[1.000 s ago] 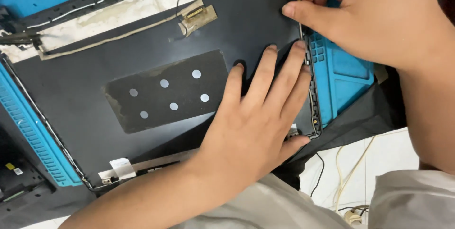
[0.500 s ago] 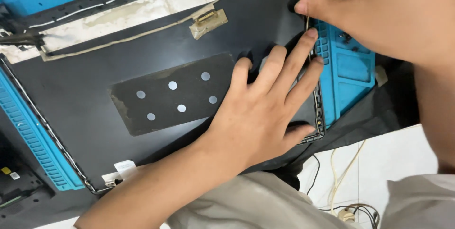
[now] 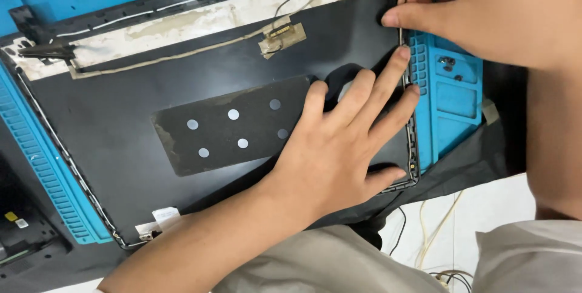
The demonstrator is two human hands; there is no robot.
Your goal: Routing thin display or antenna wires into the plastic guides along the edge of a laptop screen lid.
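Two hands work on one large black laptop lid panel (image 3: 121, 117), laid flat over a blue work mat (image 3: 451, 105). The left hand (image 3: 339, 153) lies spread, fingers apart, pressing the panel down, apparently to steady it. Just beyond its fingertips, the right hand (image 3: 491, 14) pinches a thin black cable (image 3: 402, 23) along the panel's edge. Beside the left palm sits a dark rectangular patch (image 3: 230, 126) with pale dots.

Left hand (image 3: 339, 153) now farther along the black panel (image 3: 121, 123) toward its right edge, fingers more outstretched.
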